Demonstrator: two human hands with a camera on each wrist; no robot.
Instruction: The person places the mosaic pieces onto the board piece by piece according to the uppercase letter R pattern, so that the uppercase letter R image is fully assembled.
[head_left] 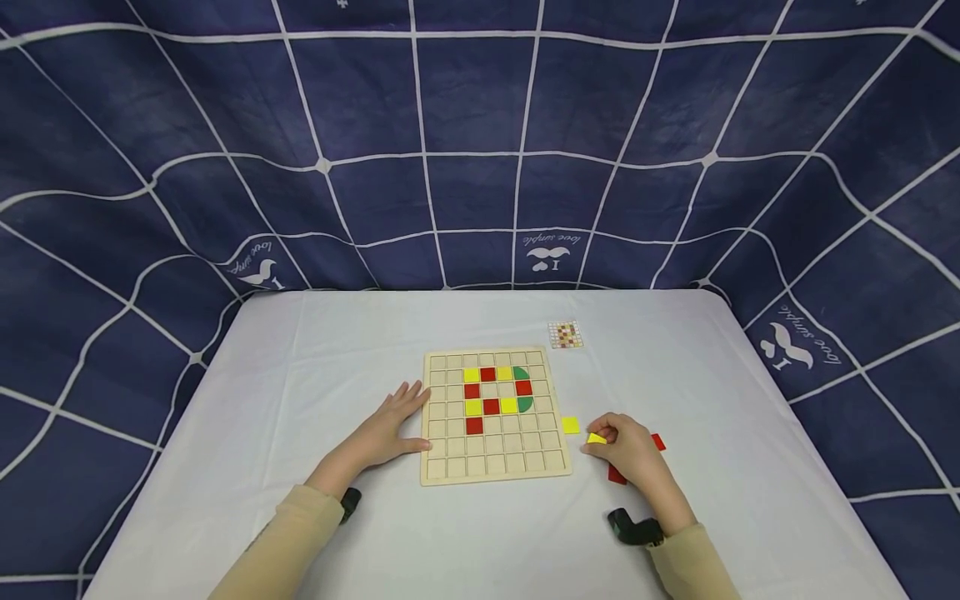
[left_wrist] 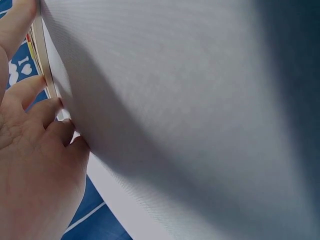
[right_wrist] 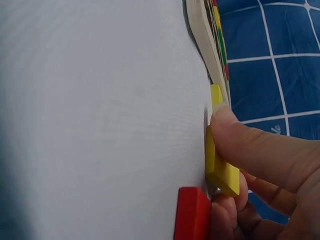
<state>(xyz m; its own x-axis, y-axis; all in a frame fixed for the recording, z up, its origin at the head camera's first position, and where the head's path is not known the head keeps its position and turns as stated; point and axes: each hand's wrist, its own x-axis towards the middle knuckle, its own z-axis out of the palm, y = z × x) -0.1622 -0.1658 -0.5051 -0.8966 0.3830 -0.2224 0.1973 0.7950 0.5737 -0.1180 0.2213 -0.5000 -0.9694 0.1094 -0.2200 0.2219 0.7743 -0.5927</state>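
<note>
Yellow tile (head_left: 596, 438) pinched in right hand (head_left: 633, 454) on the table (head_left: 337, 350), just right of the wooden grid board (head_left: 491, 458). Another yellow tile (head_left: 571, 425) and red tiles (head_left: 617, 475) lie close by. Left hand (head_left: 386, 429) lies flat, fingers straight, touching the board's left edge.

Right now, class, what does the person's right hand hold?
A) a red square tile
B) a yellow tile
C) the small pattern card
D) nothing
B: the right hand pinches a yellow tile between thumb and fingers, just right of the wooden board, with red tiles lying beside it.
</note>
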